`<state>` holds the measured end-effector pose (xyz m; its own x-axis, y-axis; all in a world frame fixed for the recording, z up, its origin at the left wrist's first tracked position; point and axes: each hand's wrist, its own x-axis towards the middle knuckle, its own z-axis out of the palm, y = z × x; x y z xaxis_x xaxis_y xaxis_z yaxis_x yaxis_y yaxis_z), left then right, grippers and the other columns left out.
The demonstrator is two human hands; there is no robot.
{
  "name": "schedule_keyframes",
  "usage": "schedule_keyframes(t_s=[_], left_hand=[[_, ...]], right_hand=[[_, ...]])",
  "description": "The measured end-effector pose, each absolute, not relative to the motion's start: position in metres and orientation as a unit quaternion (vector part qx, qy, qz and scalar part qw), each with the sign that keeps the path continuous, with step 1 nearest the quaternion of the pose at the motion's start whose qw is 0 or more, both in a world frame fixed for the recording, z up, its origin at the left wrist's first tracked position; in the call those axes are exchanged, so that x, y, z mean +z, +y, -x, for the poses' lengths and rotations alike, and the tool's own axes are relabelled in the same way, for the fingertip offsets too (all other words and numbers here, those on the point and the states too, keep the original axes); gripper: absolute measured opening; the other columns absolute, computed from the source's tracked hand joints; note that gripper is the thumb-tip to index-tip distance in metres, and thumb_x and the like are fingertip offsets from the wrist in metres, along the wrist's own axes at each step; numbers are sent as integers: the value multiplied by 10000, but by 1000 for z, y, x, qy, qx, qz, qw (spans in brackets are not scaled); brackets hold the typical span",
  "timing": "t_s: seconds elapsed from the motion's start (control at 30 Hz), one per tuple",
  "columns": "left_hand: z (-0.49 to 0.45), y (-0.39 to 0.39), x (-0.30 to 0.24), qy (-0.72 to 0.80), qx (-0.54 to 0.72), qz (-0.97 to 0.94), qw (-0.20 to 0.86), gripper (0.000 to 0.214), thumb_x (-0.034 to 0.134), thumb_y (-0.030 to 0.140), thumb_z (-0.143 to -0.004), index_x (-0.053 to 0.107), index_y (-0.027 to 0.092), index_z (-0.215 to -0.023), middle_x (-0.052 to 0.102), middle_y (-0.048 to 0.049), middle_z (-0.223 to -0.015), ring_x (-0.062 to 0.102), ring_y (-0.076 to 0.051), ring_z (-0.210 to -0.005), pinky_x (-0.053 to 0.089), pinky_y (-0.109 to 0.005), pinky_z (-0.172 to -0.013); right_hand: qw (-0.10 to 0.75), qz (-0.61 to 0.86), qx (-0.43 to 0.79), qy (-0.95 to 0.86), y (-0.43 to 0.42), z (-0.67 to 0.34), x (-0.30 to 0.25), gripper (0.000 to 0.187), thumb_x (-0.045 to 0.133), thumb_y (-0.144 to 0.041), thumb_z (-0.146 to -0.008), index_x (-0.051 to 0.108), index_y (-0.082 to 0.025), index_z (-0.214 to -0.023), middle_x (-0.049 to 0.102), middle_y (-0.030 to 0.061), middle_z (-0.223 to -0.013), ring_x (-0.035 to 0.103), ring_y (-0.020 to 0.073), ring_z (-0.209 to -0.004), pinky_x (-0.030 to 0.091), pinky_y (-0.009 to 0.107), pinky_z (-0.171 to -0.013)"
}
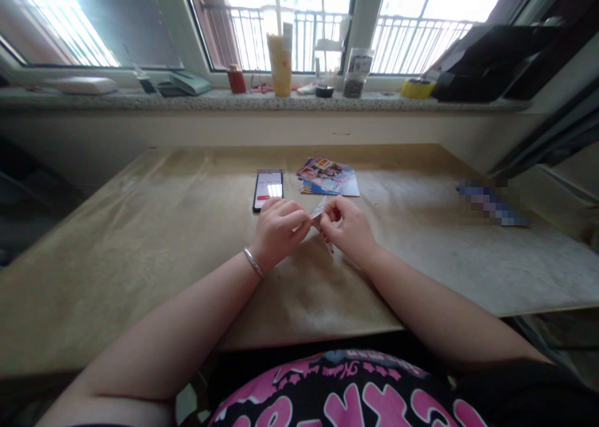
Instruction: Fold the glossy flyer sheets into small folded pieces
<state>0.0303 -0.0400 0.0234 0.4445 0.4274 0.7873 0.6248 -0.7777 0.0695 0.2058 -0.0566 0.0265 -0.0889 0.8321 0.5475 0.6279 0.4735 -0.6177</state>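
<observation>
My left hand (279, 230) and my right hand (349, 228) meet over the middle of a beige table (140, 240). Both pinch a small folded piece of paper (319, 215), white with red marks, held just above the tabletop. A silver bracelet circles my left wrist. Just beyond my left hand lies a phone (268, 188) with its screen lit. A small stack of colourful printed sheets (330, 177) lies behind my right hand.
A stone windowsill (187, 99) runs along the back with a yellow container (279, 65), a red can, a clear jar, a yellow tape roll and a dark bag. A blurred-out object (493, 203) lies at the table's right.
</observation>
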Motion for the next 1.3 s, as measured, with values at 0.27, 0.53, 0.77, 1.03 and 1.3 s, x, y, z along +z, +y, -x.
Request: schedule_keyframes(t_s=[0.27, 0.53, 0.77, 1.03, 1.3], left_hand=[[-30, -38, 22, -344, -425, 835, 67, 153, 632, 336, -841, 640, 206, -761, 663, -2, -762, 569, -143, -723, 400, -294, -729], [-21, -29, 16, -354, -444, 822, 56, 83, 653, 276, -820, 673, 222, -760, 676, 3, -784, 604, -144, -761, 422, -305, -789], [-23, -34, 20, -330, -438, 832, 77, 50, 648, 252, -815, 670, 230, -777, 674, 10, -780, 591, -136, -728, 424, -311, -778], [-24, -30, 21, -367, -462, 807, 13, 71, 625, 161, -784, 619, 178, -852, 634, -19, -813, 577, -158, -780, 459, -290, -715], [-18, -26, 20, -411, -528, 737, -99, 127, 563, 169, -838, 677, 193, -887, 592, -32, -893, 573, -124, -794, 495, -226, -647]], right_hand=[[470, 493, 103, -725, -54, -207, 22, 104, 521, -191, -759, 449, -210, -687, 457, -36, -629, 431, 118, -587, 329, 251, -558], [480, 443, 47, -756, -50, -214, 19, 56, 565, -187, -797, 579, -216, -843, 552, 3, -753, 516, 144, -691, 425, 277, -649], [464, 402, -44, -789, -53, -218, 29, 72, 568, -201, -826, 614, -229, -777, 601, 27, -776, 560, 175, -783, 446, 313, -720], [496, 413, -28, -763, -55, -221, 33, 74, 565, -186, -823, 599, -218, -766, 576, 11, -723, 541, 153, -707, 443, 300, -666], [493, 416, -5, -764, -49, -227, 29, 82, 578, -181, -798, 597, -222, -729, 597, 21, -738, 556, 170, -742, 449, 314, -688]])
